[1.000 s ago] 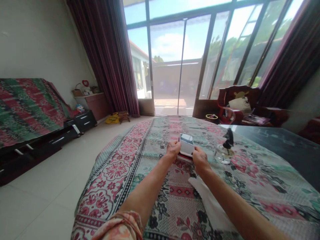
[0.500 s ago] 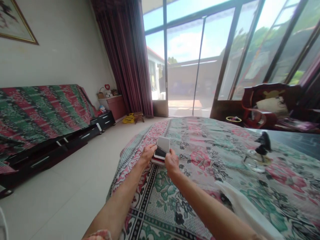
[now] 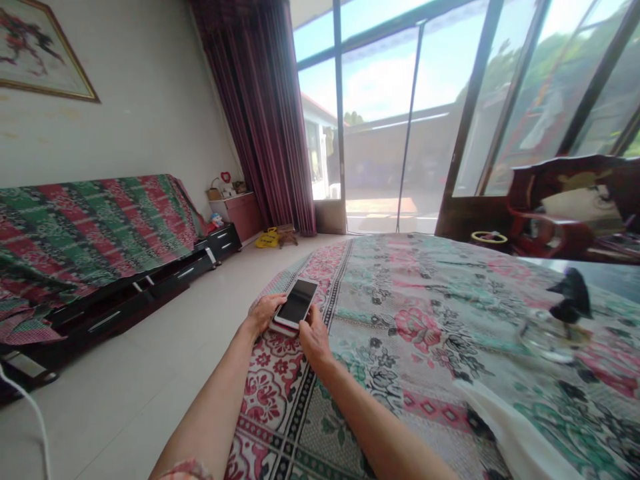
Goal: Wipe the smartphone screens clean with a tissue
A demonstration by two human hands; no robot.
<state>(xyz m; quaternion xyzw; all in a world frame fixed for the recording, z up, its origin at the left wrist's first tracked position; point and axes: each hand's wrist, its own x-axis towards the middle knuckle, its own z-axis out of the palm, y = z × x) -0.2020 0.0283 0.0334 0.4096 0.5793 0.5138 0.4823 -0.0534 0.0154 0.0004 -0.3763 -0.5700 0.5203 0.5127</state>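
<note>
Head view: left hand (image 3: 264, 315) and right hand (image 3: 315, 339) hold 1 phone (image 3: 297, 301) (dark-screened).

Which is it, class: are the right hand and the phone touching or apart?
Touching: the head view shows the right hand gripping the phone at its edge.

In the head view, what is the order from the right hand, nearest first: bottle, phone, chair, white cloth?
From the right hand:
1. Phone: held, at its left.
2. White cloth: to the right, near side.
3. Bottle: farther right.
4. Chair: right, at the back.
</note>
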